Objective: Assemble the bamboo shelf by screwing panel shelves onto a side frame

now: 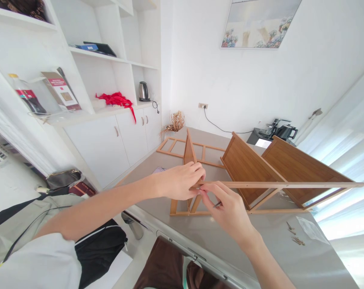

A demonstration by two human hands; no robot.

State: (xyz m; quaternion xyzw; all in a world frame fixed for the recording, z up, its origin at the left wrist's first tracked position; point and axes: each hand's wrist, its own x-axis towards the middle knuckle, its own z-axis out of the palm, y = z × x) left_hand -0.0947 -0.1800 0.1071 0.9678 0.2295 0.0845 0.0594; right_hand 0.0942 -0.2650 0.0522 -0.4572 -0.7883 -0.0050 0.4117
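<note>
A wooden shelf rack [251,184] lies on its side on the grey table, with its slatted boards standing up from the long rail. My left hand [185,180] is closed round the near left end of that rail, beside a narrow upright board [189,148]. Just right of it, my right hand [227,206] pinches a thin metal piece, seemingly a hex key [218,204], against the rail's end. My fingers hide most of it and the joint. Several screws [298,241] lie on the table to the right, near a clear plastic bag [312,229].
A ladder-like wooden frame [171,146] lies flat behind the rack. At the table's far right stand a black kettle [286,131] and a dark box. White cabinets [100,140] line the left side. A brown chair [160,265] is below the near table edge.
</note>
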